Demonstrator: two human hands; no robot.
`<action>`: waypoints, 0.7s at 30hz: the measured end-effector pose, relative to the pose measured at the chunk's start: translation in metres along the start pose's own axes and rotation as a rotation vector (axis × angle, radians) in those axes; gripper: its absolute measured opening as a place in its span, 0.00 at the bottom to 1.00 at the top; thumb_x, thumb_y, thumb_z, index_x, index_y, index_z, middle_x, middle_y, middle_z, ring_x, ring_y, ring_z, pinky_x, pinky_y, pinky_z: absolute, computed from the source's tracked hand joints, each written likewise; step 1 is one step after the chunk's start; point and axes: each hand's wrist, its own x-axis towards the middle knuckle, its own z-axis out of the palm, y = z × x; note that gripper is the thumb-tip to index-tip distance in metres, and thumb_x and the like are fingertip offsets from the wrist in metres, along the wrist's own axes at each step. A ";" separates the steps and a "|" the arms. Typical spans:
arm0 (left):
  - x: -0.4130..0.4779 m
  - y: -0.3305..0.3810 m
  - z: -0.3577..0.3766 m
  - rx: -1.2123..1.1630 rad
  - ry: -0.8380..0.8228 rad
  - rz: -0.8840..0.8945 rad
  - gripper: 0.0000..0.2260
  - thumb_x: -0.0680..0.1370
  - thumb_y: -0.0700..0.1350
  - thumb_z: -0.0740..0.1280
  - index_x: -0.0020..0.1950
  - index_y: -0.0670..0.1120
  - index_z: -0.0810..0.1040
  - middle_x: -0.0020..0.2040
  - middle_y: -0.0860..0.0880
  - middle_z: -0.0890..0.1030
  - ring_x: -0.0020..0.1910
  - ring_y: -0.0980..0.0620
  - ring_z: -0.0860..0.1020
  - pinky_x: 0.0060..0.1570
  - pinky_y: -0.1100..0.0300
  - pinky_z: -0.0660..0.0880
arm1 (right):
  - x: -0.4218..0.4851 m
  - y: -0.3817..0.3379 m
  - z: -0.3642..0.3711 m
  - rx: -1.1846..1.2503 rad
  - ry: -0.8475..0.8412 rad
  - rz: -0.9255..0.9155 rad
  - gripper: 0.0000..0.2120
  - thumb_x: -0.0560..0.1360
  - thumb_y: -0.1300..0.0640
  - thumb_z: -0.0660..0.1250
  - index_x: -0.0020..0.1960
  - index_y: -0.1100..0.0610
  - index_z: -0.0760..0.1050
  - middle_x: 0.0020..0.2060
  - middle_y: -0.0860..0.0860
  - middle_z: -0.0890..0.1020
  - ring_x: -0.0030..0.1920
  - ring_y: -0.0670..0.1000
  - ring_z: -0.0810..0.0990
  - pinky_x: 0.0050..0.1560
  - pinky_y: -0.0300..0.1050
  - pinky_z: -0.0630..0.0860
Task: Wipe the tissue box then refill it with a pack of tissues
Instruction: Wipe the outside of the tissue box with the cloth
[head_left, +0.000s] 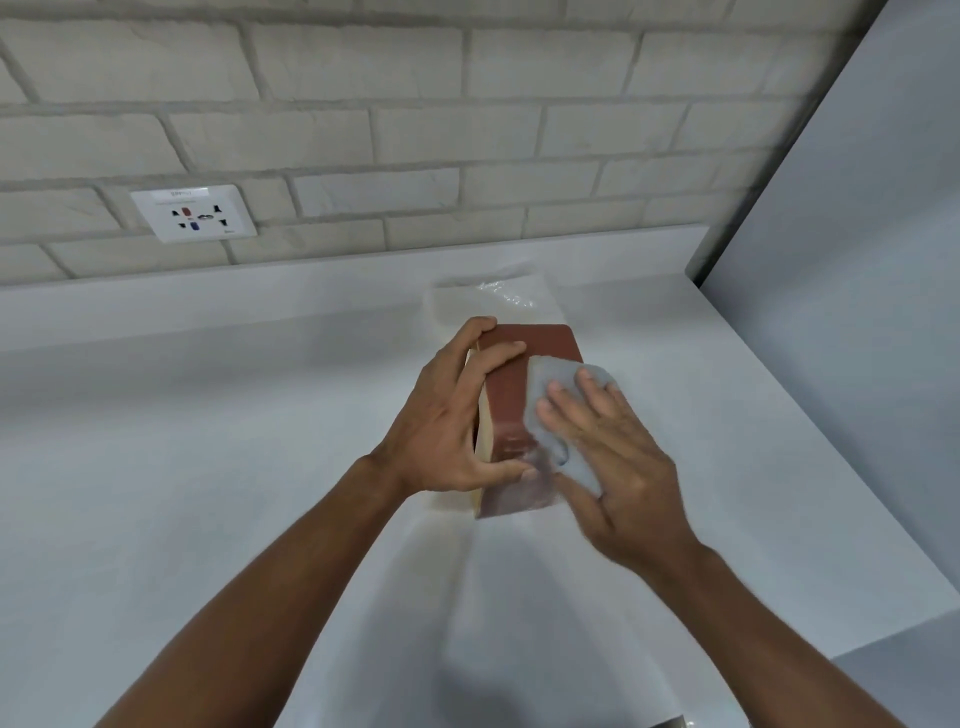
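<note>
My left hand (447, 415) grips the tissue box (524, 353) from its left side, fingers curled over the far corner. My right hand (608, 452) lies flat, fingers straight, pressing the grey cloth (558, 384) onto the box's right face. The box is at mid-counter (208, 467), with the pack of tissues (493, 299) just beyond it. I'd hold firm, wipe in long overlapping strokes, then turn the box for the other faces.

Forearms, left hand (445, 432) and right hand (615, 460) are all bare.
</note>
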 end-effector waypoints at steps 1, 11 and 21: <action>0.000 -0.002 0.001 -0.002 0.000 0.011 0.48 0.63 0.61 0.78 0.77 0.44 0.65 0.77 0.38 0.61 0.75 0.42 0.67 0.66 0.41 0.72 | 0.000 -0.008 0.004 -0.037 -0.026 -0.064 0.21 0.81 0.53 0.59 0.69 0.62 0.72 0.70 0.55 0.73 0.74 0.58 0.67 0.71 0.64 0.65; -0.002 0.002 0.001 -0.001 -0.007 -0.045 0.52 0.63 0.65 0.79 0.80 0.47 0.62 0.80 0.43 0.58 0.79 0.45 0.62 0.71 0.39 0.70 | -0.026 0.002 0.000 -0.001 0.103 0.041 0.17 0.81 0.58 0.59 0.66 0.64 0.74 0.66 0.58 0.76 0.71 0.58 0.71 0.67 0.66 0.69; -0.005 0.003 -0.005 -0.017 -0.005 -0.030 0.49 0.64 0.62 0.76 0.79 0.44 0.63 0.80 0.40 0.59 0.80 0.45 0.61 0.72 0.41 0.70 | -0.002 -0.007 0.008 -0.001 0.027 -0.128 0.20 0.81 0.51 0.57 0.67 0.61 0.75 0.67 0.54 0.76 0.71 0.54 0.71 0.70 0.61 0.67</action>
